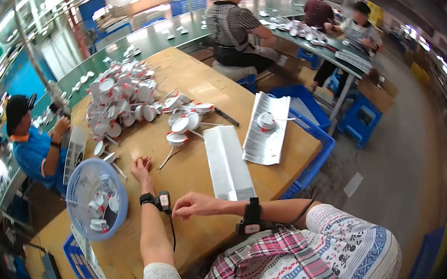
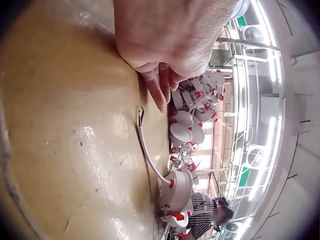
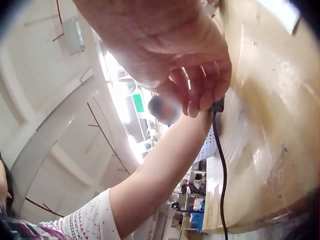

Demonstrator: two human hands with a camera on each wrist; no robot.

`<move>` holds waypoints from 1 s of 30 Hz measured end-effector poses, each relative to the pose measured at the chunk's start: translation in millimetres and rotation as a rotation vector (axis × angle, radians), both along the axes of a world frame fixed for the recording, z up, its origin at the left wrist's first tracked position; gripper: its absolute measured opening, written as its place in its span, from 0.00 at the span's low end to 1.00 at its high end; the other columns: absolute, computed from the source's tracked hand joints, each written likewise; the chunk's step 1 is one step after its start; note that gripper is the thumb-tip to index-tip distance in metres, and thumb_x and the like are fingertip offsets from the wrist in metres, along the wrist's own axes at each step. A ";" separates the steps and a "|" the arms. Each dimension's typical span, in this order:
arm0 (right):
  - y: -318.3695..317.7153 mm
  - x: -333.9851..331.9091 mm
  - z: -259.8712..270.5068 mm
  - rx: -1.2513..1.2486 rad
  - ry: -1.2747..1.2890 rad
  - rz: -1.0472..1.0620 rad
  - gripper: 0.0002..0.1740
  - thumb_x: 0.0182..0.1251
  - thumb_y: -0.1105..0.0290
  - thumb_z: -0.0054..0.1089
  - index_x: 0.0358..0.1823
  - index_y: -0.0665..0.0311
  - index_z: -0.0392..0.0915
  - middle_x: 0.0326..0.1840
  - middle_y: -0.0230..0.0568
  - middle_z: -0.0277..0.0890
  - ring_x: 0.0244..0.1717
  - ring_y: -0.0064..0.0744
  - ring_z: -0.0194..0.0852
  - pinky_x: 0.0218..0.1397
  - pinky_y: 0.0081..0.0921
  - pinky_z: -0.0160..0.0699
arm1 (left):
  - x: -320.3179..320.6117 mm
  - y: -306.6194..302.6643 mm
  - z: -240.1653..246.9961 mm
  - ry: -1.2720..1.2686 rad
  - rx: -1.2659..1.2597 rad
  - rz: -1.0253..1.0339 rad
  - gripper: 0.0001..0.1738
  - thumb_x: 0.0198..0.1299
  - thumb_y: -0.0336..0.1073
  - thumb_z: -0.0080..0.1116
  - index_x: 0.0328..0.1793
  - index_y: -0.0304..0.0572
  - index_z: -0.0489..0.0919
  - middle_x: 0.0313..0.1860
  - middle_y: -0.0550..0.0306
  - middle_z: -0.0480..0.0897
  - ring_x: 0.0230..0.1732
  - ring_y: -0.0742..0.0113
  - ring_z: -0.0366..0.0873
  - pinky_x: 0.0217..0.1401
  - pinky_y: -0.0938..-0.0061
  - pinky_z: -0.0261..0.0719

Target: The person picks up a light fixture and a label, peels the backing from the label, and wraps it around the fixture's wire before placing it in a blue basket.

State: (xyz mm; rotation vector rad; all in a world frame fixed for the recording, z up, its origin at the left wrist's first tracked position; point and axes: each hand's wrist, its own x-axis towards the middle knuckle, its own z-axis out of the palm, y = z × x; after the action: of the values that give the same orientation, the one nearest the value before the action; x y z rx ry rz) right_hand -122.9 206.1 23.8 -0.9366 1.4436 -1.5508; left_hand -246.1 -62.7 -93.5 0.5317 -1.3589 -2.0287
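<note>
My left hand [image 1: 142, 169] is low over the wooden table, fingers loosely bent, with no object visible in it. In the left wrist view, its fingertips point toward a heap of white downlights [image 2: 181, 134] with red clips. Nearer lies one downlight [image 2: 176, 190], its white cable ending in bare split wires. My right hand [image 1: 194, 205] hovers over the table's near side, close to the left wrist. Its fingers [image 3: 200, 92] curl loosely around nothing. A small group of downlights [image 1: 180, 125] sits ahead of the left hand, before the large heap [image 1: 124, 96].
To the left, a blue plastic basket [image 1: 71, 200] contains several downlights. A flat white carton [image 1: 228, 159] lies ahead of the right hand, beside a stack of white sheets [image 1: 263, 149] bearing one downlight [image 1: 265, 121]. A black pen-like tool [image 1: 227, 116] is near. Other people sit around.
</note>
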 end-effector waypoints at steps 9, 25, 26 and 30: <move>-4.5 25.0 -3.7 -0.107 -0.033 0.059 0.12 0.61 0.68 0.52 0.36 0.70 0.79 0.26 0.33 0.77 0.26 0.20 0.74 0.31 0.19 0.74 | 11.9 35.6 29.9 -0.137 -0.294 0.055 0.09 0.63 0.32 0.45 0.38 0.33 0.73 0.28 0.52 0.79 0.25 0.67 0.80 0.22 0.78 0.76; 54.0 5.4 161.4 -0.356 -0.247 0.251 0.14 0.65 0.66 0.54 0.36 0.73 0.77 0.29 0.40 0.74 0.31 0.27 0.71 0.35 0.23 0.68 | 8.7 39.8 21.8 -0.111 -0.363 0.134 0.08 0.60 0.34 0.48 0.35 0.36 0.73 0.19 0.59 0.76 0.18 0.73 0.75 0.17 0.79 0.71; 52.1 6.9 157.0 -0.349 -0.250 0.247 0.14 0.65 0.65 0.54 0.36 0.73 0.77 0.28 0.40 0.73 0.31 0.28 0.70 0.35 0.23 0.67 | 8.0 39.3 22.3 -0.131 -0.345 0.145 0.08 0.60 0.33 0.48 0.34 0.35 0.74 0.20 0.56 0.79 0.19 0.72 0.77 0.18 0.77 0.73; 37.8 9.0 135.3 -0.389 -0.281 0.319 0.14 0.68 0.66 0.53 0.42 0.72 0.76 0.38 0.38 0.76 0.39 0.23 0.73 0.47 0.21 0.71 | 19.8 53.7 48.4 -0.175 -0.384 0.194 0.09 0.60 0.32 0.48 0.33 0.33 0.74 0.21 0.52 0.80 0.19 0.70 0.79 0.19 0.76 0.76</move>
State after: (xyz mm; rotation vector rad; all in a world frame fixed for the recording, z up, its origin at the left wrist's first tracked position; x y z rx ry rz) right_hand -113.9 243.9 159.1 -1.0618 0.7678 -1.6670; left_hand -226.3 -9.0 -45.0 0.6465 -1.6805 -1.5455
